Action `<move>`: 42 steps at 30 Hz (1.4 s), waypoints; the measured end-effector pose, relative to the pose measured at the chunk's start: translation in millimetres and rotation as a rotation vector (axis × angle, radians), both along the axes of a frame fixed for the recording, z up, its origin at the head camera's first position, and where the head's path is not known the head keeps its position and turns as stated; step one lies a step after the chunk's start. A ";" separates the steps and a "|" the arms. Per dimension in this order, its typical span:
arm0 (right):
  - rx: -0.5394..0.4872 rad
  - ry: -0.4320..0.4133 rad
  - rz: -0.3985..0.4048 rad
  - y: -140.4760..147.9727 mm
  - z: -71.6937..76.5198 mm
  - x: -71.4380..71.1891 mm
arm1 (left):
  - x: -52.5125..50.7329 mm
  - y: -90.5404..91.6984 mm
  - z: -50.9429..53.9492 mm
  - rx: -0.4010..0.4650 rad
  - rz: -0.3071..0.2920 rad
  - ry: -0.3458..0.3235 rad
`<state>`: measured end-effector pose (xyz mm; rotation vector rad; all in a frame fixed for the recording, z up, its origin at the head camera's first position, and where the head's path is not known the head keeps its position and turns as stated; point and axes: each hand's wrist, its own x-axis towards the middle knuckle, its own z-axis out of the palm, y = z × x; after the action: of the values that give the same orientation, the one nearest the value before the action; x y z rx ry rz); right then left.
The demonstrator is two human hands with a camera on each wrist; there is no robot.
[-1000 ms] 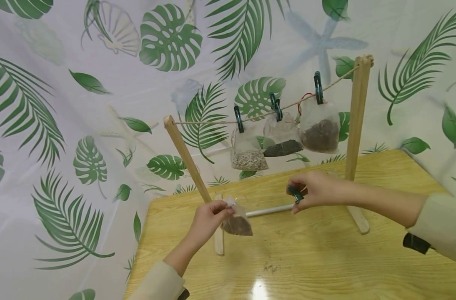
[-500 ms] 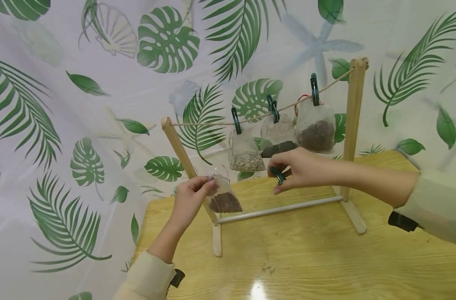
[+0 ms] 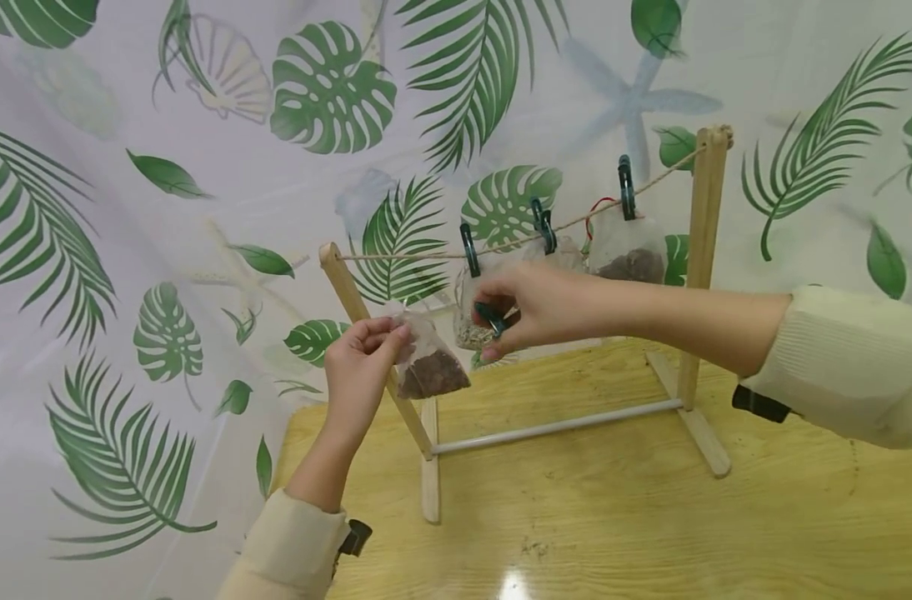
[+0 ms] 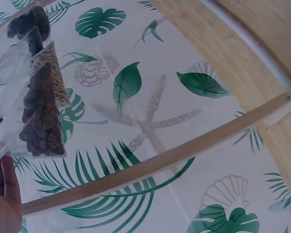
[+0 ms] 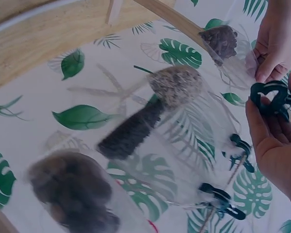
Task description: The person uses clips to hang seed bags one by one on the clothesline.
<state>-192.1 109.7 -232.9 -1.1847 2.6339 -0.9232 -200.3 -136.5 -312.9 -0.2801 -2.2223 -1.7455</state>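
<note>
My left hand (image 3: pixel 362 358) pinches the top of a small sheer bag (image 3: pixel 432 372) with dark brown bits in its bottom. The bag hangs tilted beside the rack's left post. In my right hand (image 3: pixel 549 304) is a dark green clip (image 3: pixel 491 318), pinched between thumb and fingers, just right of that bag. The right wrist view shows the same clip (image 5: pixel 272 99) close up. Behind the right hand, a bag of pale speckled bits (image 5: pixel 177 86), one of black bits (image 5: pixel 131 131) and one of brown lumps (image 3: pixel 632 265) hang clipped to a rope (image 3: pixel 411 257).
A wooden rack stands on the yellow wooden table (image 3: pixel 613 517), with a left post (image 3: pixel 343 279), a right post (image 3: pixel 705 258) and a white bar (image 3: pixel 561 426) low between them. Green clips (image 3: pixel 626 187) grip the rope. A leaf-patterned sheet (image 3: pixel 223 208) hangs behind.
My left hand has raised the bag of brown bits up and left towards the rope. The right hand has carried the clip leftward and up, now covering part of the hanging bags.
</note>
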 end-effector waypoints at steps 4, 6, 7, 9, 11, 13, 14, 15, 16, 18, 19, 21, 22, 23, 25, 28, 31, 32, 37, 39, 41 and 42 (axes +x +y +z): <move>-0.035 0.057 -0.059 -12.1 17.5 -3.8 | -4.0 7.6 8.3 0.095 0.031 0.052; -0.052 0.070 -0.096 -17.7 25.1 -6.8 | -6.6 12.4 12.5 0.116 0.028 0.080; -0.066 0.070 -0.113 -20.3 28.5 -8.6 | -8.3 14.7 14.2 0.124 0.022 0.091; -0.099 0.071 -0.144 -26.1 33.8 -12.8 | -11.1 18.5 16.8 0.125 0.009 0.104; -0.150 0.049 -0.176 -32.4 38.7 -16.7 | -13.1 21.0 18.3 0.120 0.010 0.103; -0.211 0.033 -0.207 -38.3 42.7 -21.5 | -15.0 22.4 18.9 0.111 0.020 0.100; -0.249 0.014 -0.221 -40.8 44.3 -24.1 | -16.1 22.8 19.0 0.111 0.024 0.097; -0.291 -0.006 -0.231 -42.8 45.9 -26.5 | -17.0 23.3 19.1 0.111 0.030 0.093; -0.330 -0.025 -0.244 -44.2 47.4 -28.8 | -18.0 23.8 19.3 0.113 0.032 0.090; -0.404 -0.055 -0.253 -45.7 49.4 -33.8 | -20.2 25.0 19.6 0.124 0.019 0.088; -0.441 -0.077 -0.256 -46.2 50.0 -36.4 | -21.5 25.6 19.7 0.128 0.011 0.088; -0.502 -0.125 -0.258 -47.1 50.5 -41.8 | -23.2 26.8 20.0 0.129 0.002 0.089; -0.526 -0.152 -0.258 -47.8 50.6 -44.5 | -23.9 27.4 20.2 0.130 -0.003 0.091; -0.547 -0.181 -0.258 -48.7 50.7 -47.2 | -24.6 27.8 20.3 0.130 -0.007 0.094; -0.579 -0.233 -0.259 -51.1 50.7 -52.3 | -25.6 28.3 20.5 0.125 -0.002 0.100; -0.598 -0.281 -0.258 -55.2 50.4 -58.5 | -27.0 29.3 20.8 0.128 -0.002 0.111; -0.583 -0.275 -0.274 -58.7 49.2 -62.9 | -28.1 31.1 20.4 0.127 -0.002 0.113; -0.571 -0.267 -0.285 -59.5 48.7 -63.8 | -28.6 31.7 19.9 0.126 -0.006 0.112; -0.519 -0.224 -0.302 -65.5 46.7 -66.8 | -29.3 30.9 16.6 0.115 0.016 0.124; -0.531 -0.251 -0.291 -68.7 47.6 -67.2 | -29.4 28.8 16.0 0.120 0.030 0.140; -0.547 -0.296 -0.280 -70.6 49.0 -67.2 | -29.4 27.1 16.3 0.123 0.031 0.150; -0.551 -0.320 -0.277 -71.2 49.5 -67.2 | -29.6 26.7 16.9 0.123 0.029 0.154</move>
<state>-259.4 38.6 -183.3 -0.6618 2.3830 -1.8024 -229.9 -109.8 -296.0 -0.3408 -1.9934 -1.7739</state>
